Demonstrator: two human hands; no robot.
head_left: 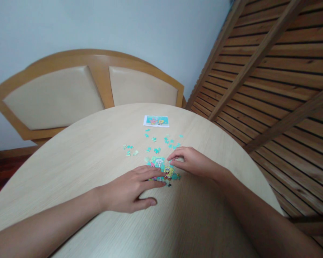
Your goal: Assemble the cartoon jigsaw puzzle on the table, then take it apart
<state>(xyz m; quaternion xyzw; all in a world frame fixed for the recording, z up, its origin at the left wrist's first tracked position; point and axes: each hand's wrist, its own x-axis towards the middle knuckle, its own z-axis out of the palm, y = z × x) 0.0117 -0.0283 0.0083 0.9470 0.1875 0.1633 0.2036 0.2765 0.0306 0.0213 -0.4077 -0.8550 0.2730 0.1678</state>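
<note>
A partly joined jigsaw puzzle [159,163] lies on the table with cartoon figures on a teal ground, among them a yellow square one and a pale one. My left hand [134,188] rests flat over its left and lower part, fingers stretched and thumb apart, hiding some of the picture. At the puzzle's upper right edge is my right hand [192,160], with thumb and fingertips bent together around a small teal puzzle piece [170,162]. The piece is mostly covered by the fingers.
Loose puzzle pieces [157,151] lie scattered beyond the puzzle, with a small group [128,153] to the left. Farther back is a printed picture sheet [156,121]. A padded bench [54,96] stands behind the round table [91,143]; a slatted wooden panel [271,71] rises at right.
</note>
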